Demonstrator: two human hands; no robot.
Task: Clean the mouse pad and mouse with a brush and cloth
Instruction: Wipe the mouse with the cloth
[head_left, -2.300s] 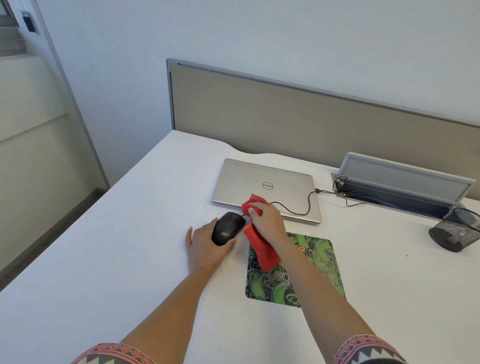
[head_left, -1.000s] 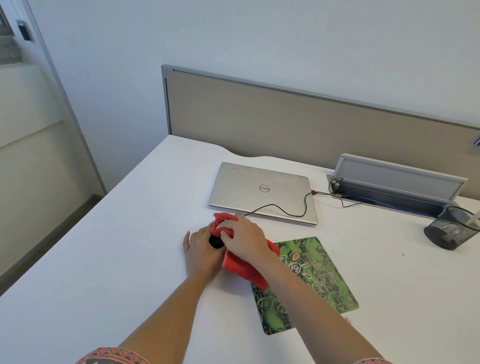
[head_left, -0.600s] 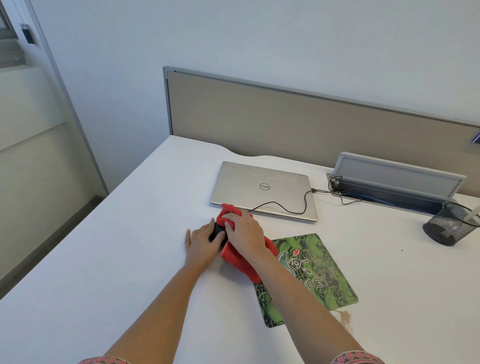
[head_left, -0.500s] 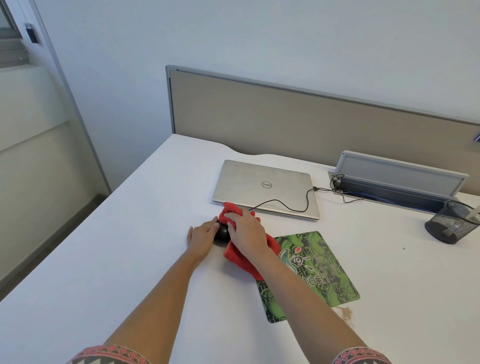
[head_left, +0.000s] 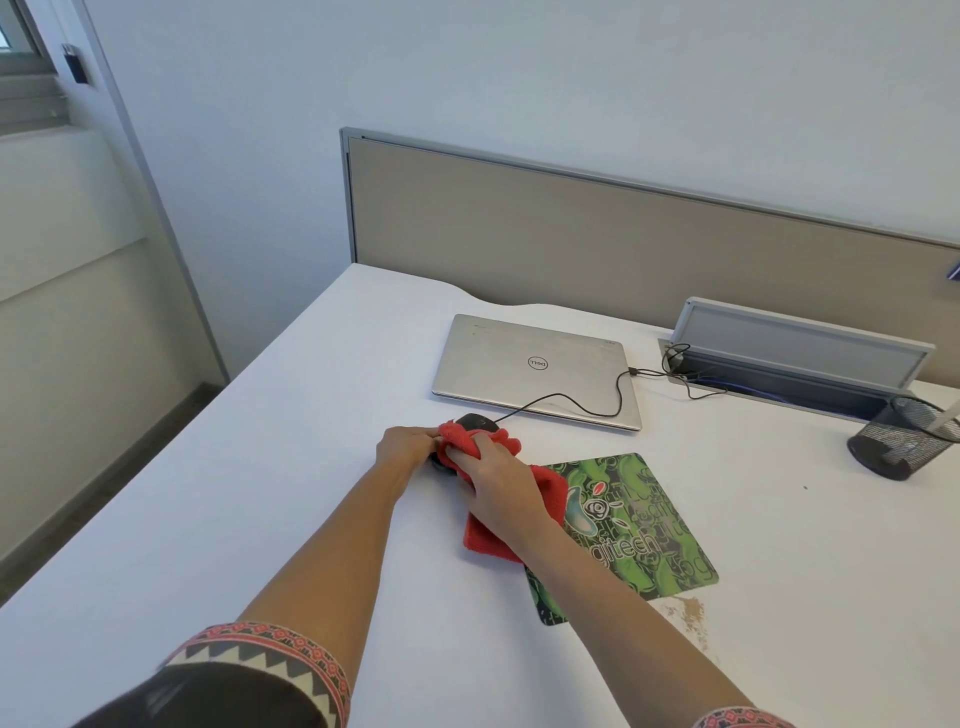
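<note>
A black wired mouse (head_left: 477, 422) sits on the white desk, left of the green patterned mouse pad (head_left: 631, 525). Only its far end and a sliver of its near side show. My left hand (head_left: 404, 448) grips its left side. My right hand (head_left: 493, 483) presses a red cloth (head_left: 545, 486) over the top of the mouse; the cloth's loose end trails onto the pad's left edge. No brush is in view.
A shut silver laptop (head_left: 524, 364) lies behind the mouse, with the mouse cable (head_left: 582, 408) looping across its corner to an open cable tray (head_left: 800, 364). A black mesh pen cup (head_left: 898, 441) stands far right. Brown dust (head_left: 688, 616) lies by the pad's near corner.
My right hand with the cloth came down from beside the mouse onto it and keeps rubbing over it. The mouse pad has turned and slid slightly. My left hand stays on the mouse.
</note>
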